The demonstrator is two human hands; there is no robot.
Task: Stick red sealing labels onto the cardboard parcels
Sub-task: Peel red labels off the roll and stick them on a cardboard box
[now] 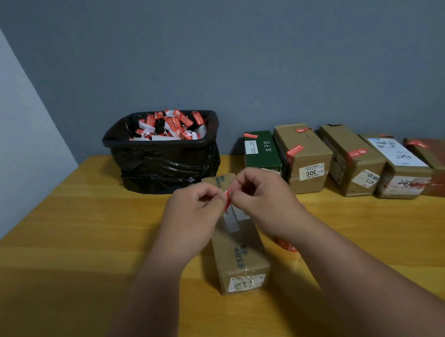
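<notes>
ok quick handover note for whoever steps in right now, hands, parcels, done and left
Left hand and right hand: both pinch one red label, held above the far end of the parcel.
Parcel in work: lies lengthwise on the table under the hands; no red label visible on its top.
Done: five parcels in the row at right, against the wall, show red labels.
Bin: holds red and white scraps.
Left: stick this label on the near parcel.

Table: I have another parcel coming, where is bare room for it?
Bare wood lies left of the parcel under the hands, before the bin. The far right is crowded by a row of labelled parcels.
</notes>
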